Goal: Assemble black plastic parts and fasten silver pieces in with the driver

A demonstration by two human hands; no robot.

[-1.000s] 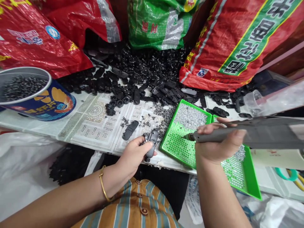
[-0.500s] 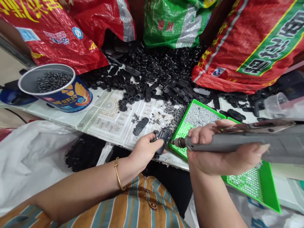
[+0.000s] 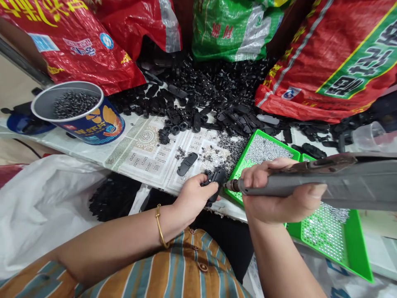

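Fingers and thumb of my left hand point(image 3: 194, 194) pinch a black plastic part point(image 3: 216, 179) at the table's front edge. My right hand point(image 3: 273, 198) is wrapped round a grey electric screwdriver point(image 3: 310, 186), held level with its tip pointing left. That tip sits close to the right side of the black part; whether they touch I cannot tell. Another flat black piece point(image 3: 187, 164) lies on the table just beyond my left hand. Under my right hand and the tool is a green perforated tray point(image 3: 356, 244), partly hidden, with small silvery screws point(image 3: 266, 149) in it.
Black plastic parts point(image 3: 211, 91) are heaped at the back, before red bags point(image 3: 310, 74) and a green bag point(image 3: 229, 33). A blue tub point(image 3: 105, 128) of small dark pieces stands left. Loose screws point(image 3: 232, 145) lie beside the tray. A white sack point(image 3: 56, 198) hangs lower left.
The screwdriver and my right hand have shifted slightly left relative to the tray, bringing the tip nearer the black part. The whole view has moved a little. Both grips stay the same.
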